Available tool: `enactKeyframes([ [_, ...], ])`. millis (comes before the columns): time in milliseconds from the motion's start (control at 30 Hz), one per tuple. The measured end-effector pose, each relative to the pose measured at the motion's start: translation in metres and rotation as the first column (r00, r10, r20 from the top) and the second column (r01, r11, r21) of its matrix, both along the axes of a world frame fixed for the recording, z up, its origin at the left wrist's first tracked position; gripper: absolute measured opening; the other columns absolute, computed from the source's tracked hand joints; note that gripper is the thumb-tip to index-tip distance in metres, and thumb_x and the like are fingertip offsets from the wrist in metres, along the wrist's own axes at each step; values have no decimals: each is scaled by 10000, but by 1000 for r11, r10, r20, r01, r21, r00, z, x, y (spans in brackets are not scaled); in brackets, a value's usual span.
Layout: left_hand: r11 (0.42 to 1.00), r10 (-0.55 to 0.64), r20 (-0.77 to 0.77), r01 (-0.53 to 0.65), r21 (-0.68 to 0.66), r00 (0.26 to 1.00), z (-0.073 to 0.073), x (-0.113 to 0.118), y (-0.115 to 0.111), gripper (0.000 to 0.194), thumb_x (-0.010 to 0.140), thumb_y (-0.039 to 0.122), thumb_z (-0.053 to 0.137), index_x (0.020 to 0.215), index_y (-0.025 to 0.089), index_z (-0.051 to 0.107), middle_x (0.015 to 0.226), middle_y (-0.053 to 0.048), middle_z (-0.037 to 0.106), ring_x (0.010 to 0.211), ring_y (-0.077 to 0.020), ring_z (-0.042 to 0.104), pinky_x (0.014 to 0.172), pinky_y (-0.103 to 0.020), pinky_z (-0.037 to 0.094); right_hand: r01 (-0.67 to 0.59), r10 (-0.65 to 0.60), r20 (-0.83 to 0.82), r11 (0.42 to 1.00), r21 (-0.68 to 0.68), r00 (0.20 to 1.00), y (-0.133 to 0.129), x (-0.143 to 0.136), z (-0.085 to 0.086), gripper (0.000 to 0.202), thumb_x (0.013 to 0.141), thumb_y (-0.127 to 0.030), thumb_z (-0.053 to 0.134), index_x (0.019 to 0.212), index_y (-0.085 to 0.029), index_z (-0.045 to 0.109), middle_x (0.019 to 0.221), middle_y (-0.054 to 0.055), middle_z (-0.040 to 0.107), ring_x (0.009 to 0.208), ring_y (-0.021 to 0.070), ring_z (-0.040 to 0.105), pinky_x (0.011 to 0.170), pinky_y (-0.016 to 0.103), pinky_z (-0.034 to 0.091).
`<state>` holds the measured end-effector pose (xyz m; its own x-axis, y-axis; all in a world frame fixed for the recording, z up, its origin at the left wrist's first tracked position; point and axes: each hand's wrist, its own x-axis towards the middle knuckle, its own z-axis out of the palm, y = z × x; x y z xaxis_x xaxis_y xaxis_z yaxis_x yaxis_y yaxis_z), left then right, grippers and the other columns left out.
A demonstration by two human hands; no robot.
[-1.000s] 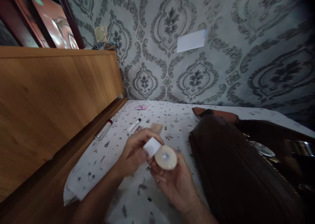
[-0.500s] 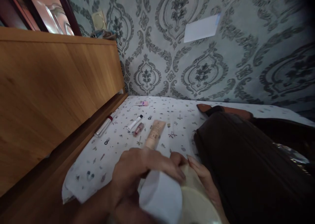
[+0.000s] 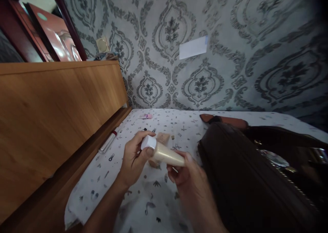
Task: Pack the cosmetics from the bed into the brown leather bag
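Note:
A cream-coloured cosmetic tube (image 3: 167, 154) with a white cap (image 3: 148, 142) is held tilted between my hands, above the patterned white sheet (image 3: 143, 199). My left hand (image 3: 135, 156) grips the capped end, its thumb across the cap. Around the tube's other end, the fingers of my right hand (image 3: 186, 173) are closed. Behind the held tube lies a beige tube (image 3: 163, 137), partly covered by it. A small brownish object (image 3: 154, 163) shows below the held tube, too hidden to name.
To the right stands an open dark brown bag (image 3: 238, 178) with shiny items inside. A clear red-capped tube (image 3: 108, 142) lies by the wooden cabinet (image 3: 64, 117) on the left. Near the patterned wall (image 3: 174, 89) lies a small pink item (image 3: 147, 116).
Both hands have moved forward and away from me with the cream tube, which now shows nearly whole. The camera view has tilted upward, so the wall sits lower.

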<state>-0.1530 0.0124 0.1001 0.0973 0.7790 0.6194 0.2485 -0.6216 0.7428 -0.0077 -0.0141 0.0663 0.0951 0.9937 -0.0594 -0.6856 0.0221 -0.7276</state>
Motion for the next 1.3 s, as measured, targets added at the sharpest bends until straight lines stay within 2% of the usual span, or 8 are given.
enactKeyframes([
  [133,1000,-12,-42,11,-19,999,-3,-1,7,415,924,546,495,1104,200,637,902,-21,598,680,-129,490,587,-235,378,104,-139,248,983,151,959,-2,4,-6,444,815,-605,618,912,-188,734,768,38,634,642,147,529,557,258,443],
  [333,989,-31,-47,24,-143,998,-9,7,13,433,960,557,406,986,170,598,635,36,475,541,-102,419,514,-226,329,230,-299,503,953,196,811,-5,6,-6,478,867,-585,519,988,-166,716,612,3,546,559,151,485,495,256,386],
  [467,974,-19,25,24,-227,1000,-11,13,16,523,959,626,308,776,179,507,540,50,420,476,-91,380,463,-224,291,260,-359,532,932,253,767,-5,5,-5,450,863,-551,512,974,-165,716,606,-1,529,554,155,497,488,254,392],
  [700,921,9,120,39,-388,993,-18,16,22,638,878,760,291,695,181,484,504,42,433,431,-89,374,425,-228,277,254,-365,554,929,269,748,-6,7,-2,427,877,-523,496,992,-172,709,616,4,539,544,157,485,494,262,375],
  [933,956,-18,21,23,-292,1000,-14,15,20,506,934,648,357,732,192,446,551,52,425,478,-88,395,455,-217,300,247,-369,559,927,283,743,-3,6,-8,417,893,-527,491,1008,-190,708,725,34,590,580,161,505,516,270,392],
  [1067,967,-25,-31,16,-256,999,-15,12,23,482,953,608,361,734,191,463,554,49,439,499,-94,434,476,-214,324,228,-389,581,915,332,715,-2,6,-12,373,909,-493,499,1028,-201,699,839,63,645,711,195,589,575,284,454],
  [1200,968,-3,-27,-4,-250,1000,-21,11,24,506,957,620,322,738,189,472,542,47,444,483,-97,422,462,-218,322,204,-493,584,847,490,645,-3,6,-13,259,930,-374,524,1064,-220,683,971,62,666,884,200,627,760,312,499],
  [1300,963,23,-26,-29,-269,999,-23,12,24,527,957,626,310,719,185,472,531,48,422,472,-94,388,456,-223,306,187,-543,573,805,563,614,-5,6,-13,219,921,-320,545,1057,-222,686,976,58,660,929,196,627,810,313,496],
])
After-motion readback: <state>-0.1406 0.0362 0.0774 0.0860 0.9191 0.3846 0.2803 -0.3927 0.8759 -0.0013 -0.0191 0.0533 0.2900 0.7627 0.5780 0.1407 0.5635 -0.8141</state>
